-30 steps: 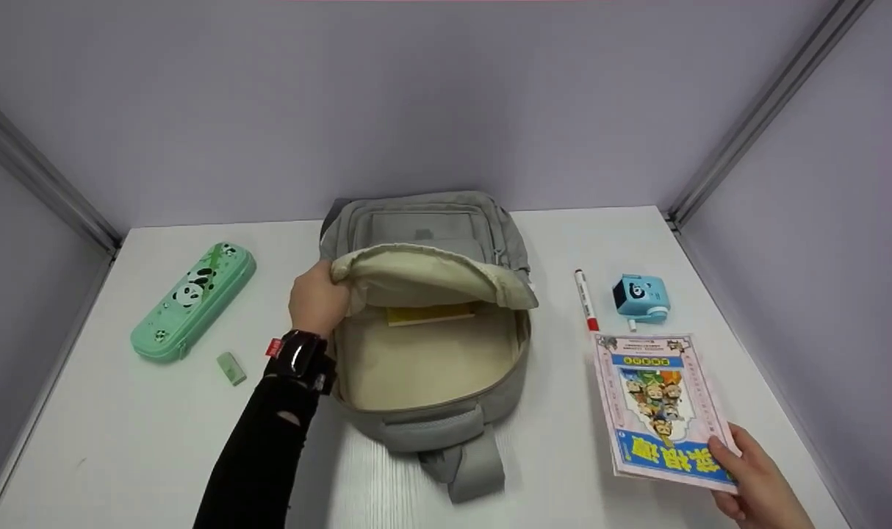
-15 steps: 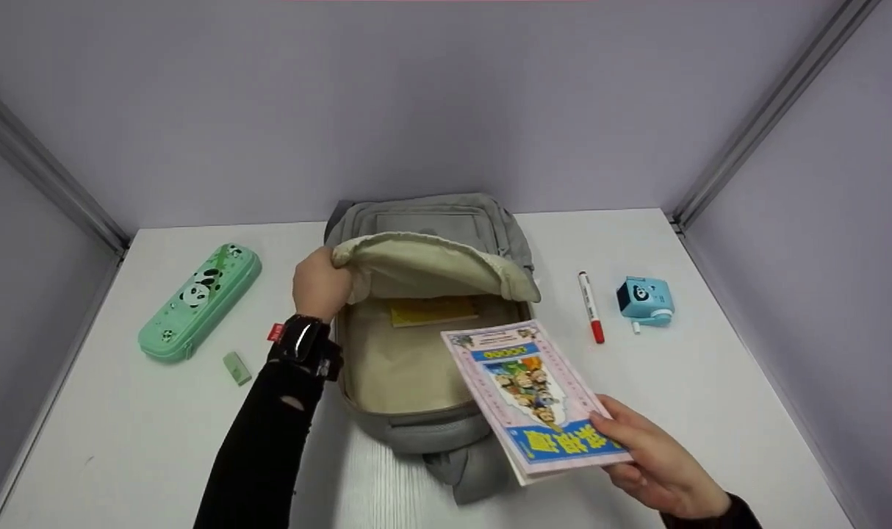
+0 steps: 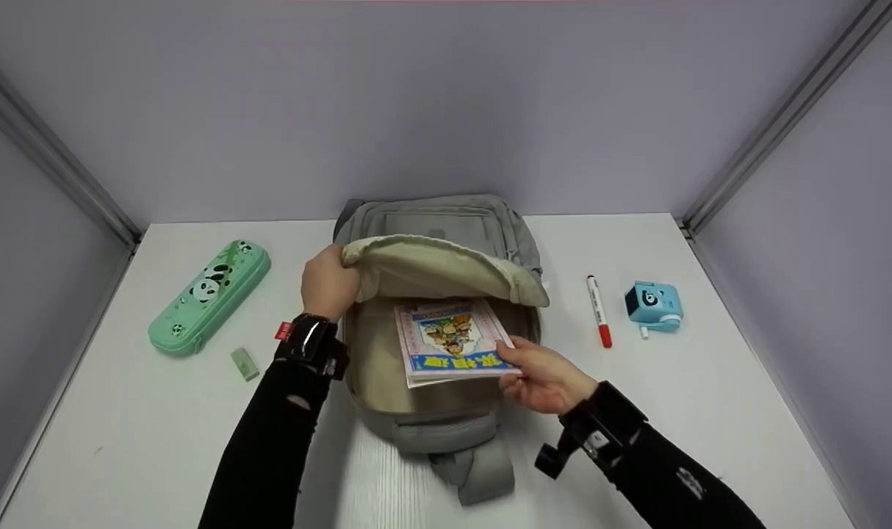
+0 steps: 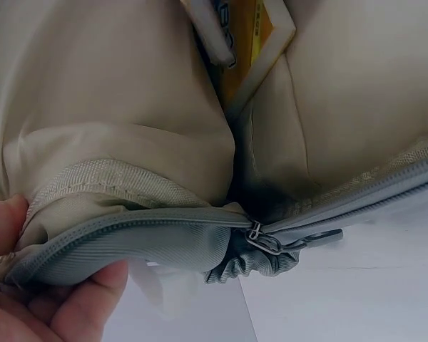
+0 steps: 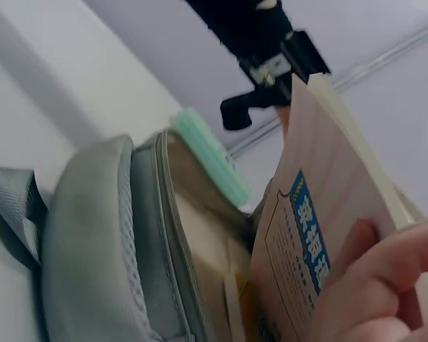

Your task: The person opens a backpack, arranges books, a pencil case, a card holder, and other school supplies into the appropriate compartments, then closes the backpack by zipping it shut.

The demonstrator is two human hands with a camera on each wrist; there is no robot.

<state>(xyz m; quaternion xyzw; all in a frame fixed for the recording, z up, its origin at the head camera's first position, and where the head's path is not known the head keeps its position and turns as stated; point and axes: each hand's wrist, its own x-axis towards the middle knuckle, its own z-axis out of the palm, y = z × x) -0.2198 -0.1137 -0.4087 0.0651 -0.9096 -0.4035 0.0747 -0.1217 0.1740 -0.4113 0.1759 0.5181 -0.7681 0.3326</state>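
Note:
A grey backpack (image 3: pixel 446 433) lies unzipped on the white table, its cream lining showing. My left hand (image 3: pixel 328 283) grips the edge of its front flap (image 3: pixel 446 264) and holds it raised; in the left wrist view the fingers and thumb pinch the zippered rim (image 4: pixel 121 235). With my right hand (image 3: pixel 545 375) I hold a pink and blue comic-style book (image 3: pixel 457 342) by its near right corner, thumb on top. The book's far end reaches under the flap, inside the opening. A yellow book (image 4: pixel 246 50) lies deeper in the bag, mostly hidden in the head view.
To the left are a green panda pencil case (image 3: pixel 211 297) and a small green eraser (image 3: pixel 245 364). A white marker with a red cap (image 3: pixel 599 311) and a blue pencil sharpener (image 3: pixel 653 306) lie on the right. Partition walls (image 3: pixel 446 110) enclose the table (image 3: pixel 123 441).
My right hand has carried the book leftward from the table's right side, over the bag and into its opening. The left hand keeps holding the flap up.

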